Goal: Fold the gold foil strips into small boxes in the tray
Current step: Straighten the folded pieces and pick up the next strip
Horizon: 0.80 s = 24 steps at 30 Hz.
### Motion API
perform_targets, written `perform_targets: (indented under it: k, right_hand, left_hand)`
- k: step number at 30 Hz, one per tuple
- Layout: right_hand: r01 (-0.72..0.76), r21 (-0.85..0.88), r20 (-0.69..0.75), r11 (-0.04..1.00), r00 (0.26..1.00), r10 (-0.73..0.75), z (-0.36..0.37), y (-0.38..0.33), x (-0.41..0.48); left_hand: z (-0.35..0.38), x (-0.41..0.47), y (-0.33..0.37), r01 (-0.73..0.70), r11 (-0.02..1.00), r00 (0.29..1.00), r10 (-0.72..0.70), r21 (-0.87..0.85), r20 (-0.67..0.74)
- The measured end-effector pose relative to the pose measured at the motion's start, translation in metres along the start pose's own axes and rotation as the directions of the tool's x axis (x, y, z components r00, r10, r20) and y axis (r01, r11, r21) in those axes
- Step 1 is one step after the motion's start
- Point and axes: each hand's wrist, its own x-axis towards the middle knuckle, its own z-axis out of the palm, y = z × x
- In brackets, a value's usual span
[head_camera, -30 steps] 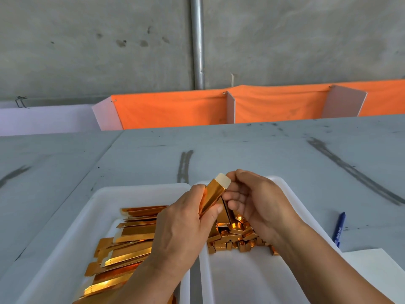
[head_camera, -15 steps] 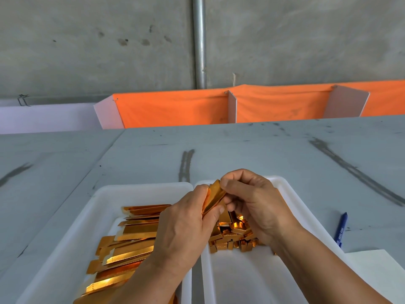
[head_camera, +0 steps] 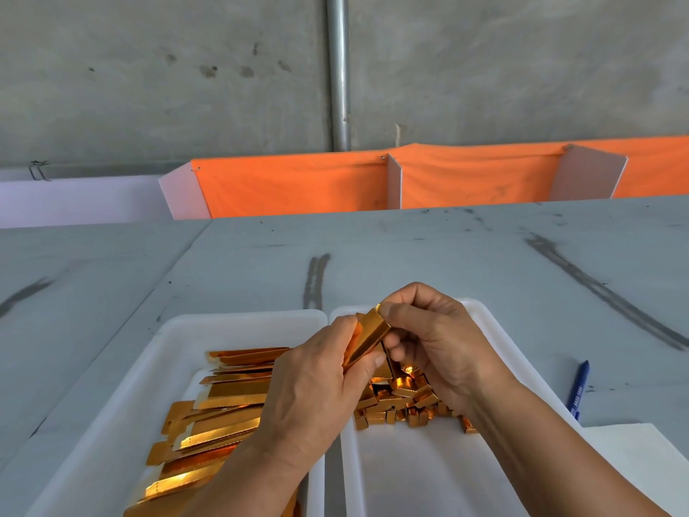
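foil strip mid-fold, held over the tray divide

the left hand (head_camera: 317,382) gripped the lower end of one gold foil strip (head_camera: 369,335), fingers curled round it. the right hand (head_camera: 436,348) pinched the upper end between thumb and forefinger. the strip sat clear of both trays, at centre frame, above the seam where the left tray (head_camera: 149,367) met the right tray (head_camera: 428,472).

its long axis ran diagonally, from lower left to upper right of the frame. the upper end pointed toward the far side of the table and was capped by the right thumb.

risks noted, as judgement:
- too hard a pinch would likely crease or crush the thin foil off its fold lines.
- a loosened grip at either end could let it spring open, or drop into the gap between the trays.
- a drop to the left would mix it with the flat strips (head_camera: 223,416), not the folded boxes (head_camera: 402,401).
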Motion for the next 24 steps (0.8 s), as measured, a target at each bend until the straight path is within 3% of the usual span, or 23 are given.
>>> perform_targets:
  k: [7, 16, 24]
  right_hand:
    - [0.118, -0.166, 0.0, 0.979, 0.993, -0.119, 0.0008, 0.0002, -0.0033]
    - [0.126, -0.147, 0.021, 0.981, 0.992, -0.124, 0.0021, -0.0024, -0.0045]
    - [0.192, -0.281, -0.017, 0.94, 0.979, -0.205, 0.001, -0.0029, -0.0064]
  left_hand:
    - [0.0004, 0.0003, -0.0011, 0.007, 0.999, 1.0, -0.007, -0.036, -0.004]
    - [-0.0009, -0.0005, -0.0009, 0.02, 0.992, 1.0, -0.022, -0.125, -0.016]
    - [-0.0016, -0.0006, -0.0026, -0.02, 1.0, 1.0, 0.02, -0.022, 0.001]
